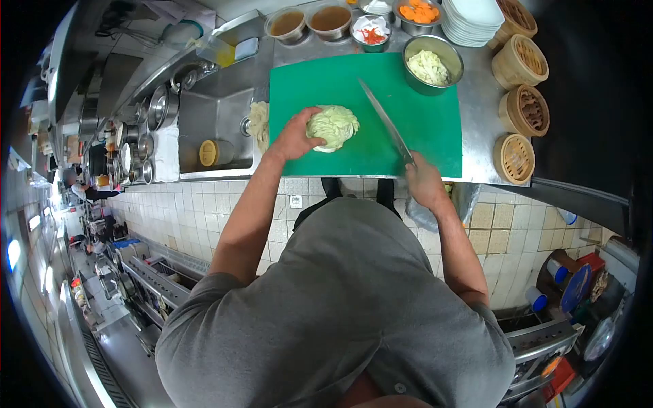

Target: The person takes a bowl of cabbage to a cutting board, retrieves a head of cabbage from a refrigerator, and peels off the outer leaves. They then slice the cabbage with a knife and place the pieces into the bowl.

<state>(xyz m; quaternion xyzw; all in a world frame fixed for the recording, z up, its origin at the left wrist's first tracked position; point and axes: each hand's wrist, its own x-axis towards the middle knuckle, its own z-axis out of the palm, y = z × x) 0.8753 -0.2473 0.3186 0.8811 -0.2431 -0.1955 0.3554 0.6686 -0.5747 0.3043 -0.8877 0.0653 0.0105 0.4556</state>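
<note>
A pale green piece of cabbage [333, 128] lies on the green cutting board [313, 78]. My left hand [297, 136] holds its left side, with the thumb along the near edge and the fingers over the far edge. In my right hand [426, 180], closed round the handle near the board's front edge, is a long knife [386, 121]. Its blade points up and to the left over the board, to the right of the cabbage and apart from it. A steel bowl [454, 76] with cut cabbage [428, 66] stands at the board's back right corner.
Left of the board, a cloth [259, 125] lies beside the sink [224, 112]. Tubs of brown liquid [286, 24] and a bowl of orange slices [417, 11] line the back. White plates [469, 24] and bamboo steamers [515, 158] stand right. Other people are far left.
</note>
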